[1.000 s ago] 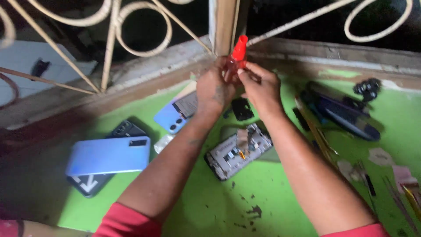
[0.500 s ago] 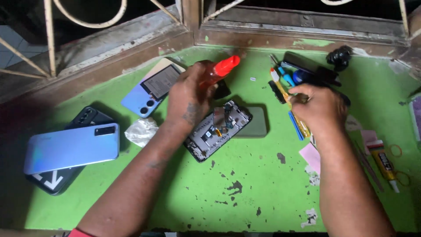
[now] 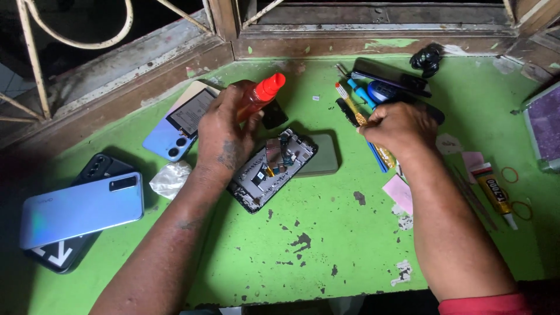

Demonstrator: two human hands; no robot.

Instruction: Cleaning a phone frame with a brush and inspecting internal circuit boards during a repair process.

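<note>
While the green worktop (image 3: 326,233) lay chipped and cluttered from edge to edge, the opened phone (image 3: 273,169) sat near its middle, face down with its circuit boards and ribbon cables bare. It looked light but fragile, best steadied by its outer frame, never by the exposed parts. Toward the left edge a pale blue phone (image 3: 81,209) rested on a black one, well apart from the work. The left hand (image 3: 224,131) was closed around a small bottle with an orange-red nozzle (image 3: 259,99), tilted just above the opened phone's far end; the bottle seemed light, soft-walled and perhaps slippery, so a grip round its body suited it. The right hand (image 3: 396,129) was curled down over thin tools (image 3: 356,111) toward the back edge; whether it gripped one, I could not tell.
</note>
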